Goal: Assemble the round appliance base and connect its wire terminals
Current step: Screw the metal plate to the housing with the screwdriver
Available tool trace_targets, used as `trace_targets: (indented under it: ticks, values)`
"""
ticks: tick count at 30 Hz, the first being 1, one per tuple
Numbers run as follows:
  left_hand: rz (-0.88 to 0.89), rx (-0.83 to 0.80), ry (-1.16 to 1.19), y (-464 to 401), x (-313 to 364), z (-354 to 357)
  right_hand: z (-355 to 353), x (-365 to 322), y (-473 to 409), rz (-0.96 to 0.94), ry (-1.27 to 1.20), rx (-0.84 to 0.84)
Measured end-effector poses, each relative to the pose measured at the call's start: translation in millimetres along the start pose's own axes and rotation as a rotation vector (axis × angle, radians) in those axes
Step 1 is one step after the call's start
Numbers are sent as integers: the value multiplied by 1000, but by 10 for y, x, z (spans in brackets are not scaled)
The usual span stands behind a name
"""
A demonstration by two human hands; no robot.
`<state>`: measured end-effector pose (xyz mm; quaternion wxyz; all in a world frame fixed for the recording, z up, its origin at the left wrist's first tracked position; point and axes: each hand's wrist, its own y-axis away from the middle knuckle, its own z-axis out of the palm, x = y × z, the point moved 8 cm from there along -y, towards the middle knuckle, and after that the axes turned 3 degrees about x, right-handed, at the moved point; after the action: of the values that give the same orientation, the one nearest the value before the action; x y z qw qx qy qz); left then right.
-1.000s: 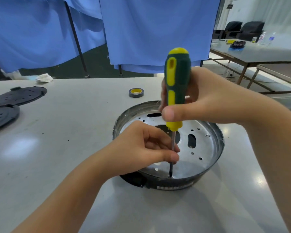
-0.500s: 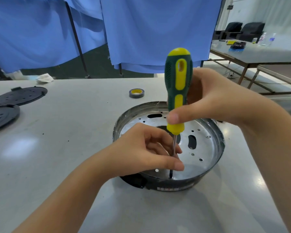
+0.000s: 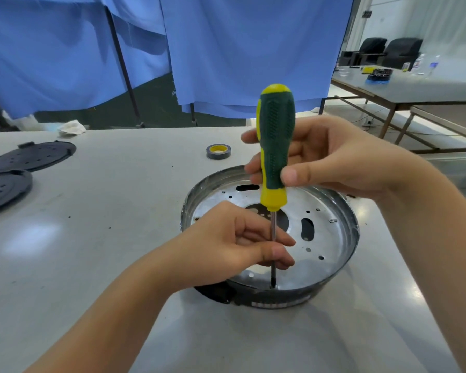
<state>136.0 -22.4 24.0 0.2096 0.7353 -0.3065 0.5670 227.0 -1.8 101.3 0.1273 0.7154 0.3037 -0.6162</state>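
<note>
Base near table edge; right hand grips screwdriver; left hand fingers apparently pinch shaft.

No legible text anywhere; label strip on appliance base front wall too blurred to read.

The round metal base sits open side up beneath my hands. Its perforated silver floor faces me.
</note>
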Motion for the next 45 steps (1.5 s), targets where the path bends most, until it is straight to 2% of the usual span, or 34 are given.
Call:
trace_targets:
  ticks: [4,7,9,13,17,20,24,29,31,35,38,42,45]
  values:
    - [-19,-26,32,-3,0,35,-57,-86,-22,-56,242,217]
    - [-21,-50,3,2,5,36,5,-133,-59,-105,348,278]
    - [-16,-48,-18,9,9,18,38,-145,-67,-92,364,238]
    - [-12,-40,-33,13,13,9,54,-74,24,8,139,7]
    - [-5,-45,-37,14,12,12,89,-104,118,5,89,-163]
    - [-8,-50,-16,14,27,7,86,-138,118,-10,92,-124]
    - [29,6,-63,-3,56,-26,131,-260,87,-97,355,24]
    - [71,62,-102,-13,84,-51,175,-327,73,-138,458,128]
    - [63,65,-108,-12,71,-51,148,-302,79,-112,449,115]
    - [42,70,-91,-19,34,-67,163,-179,96,-1,233,-80]
    - [35,63,-84,-22,18,-63,193,-150,123,6,112,-182]
    - [35,20,-66,-15,6,-50,146,-164,113,-8,131,-94]
    - [36,-1,-20,-13,8,-37,141,-207,97,-45,235,-6]
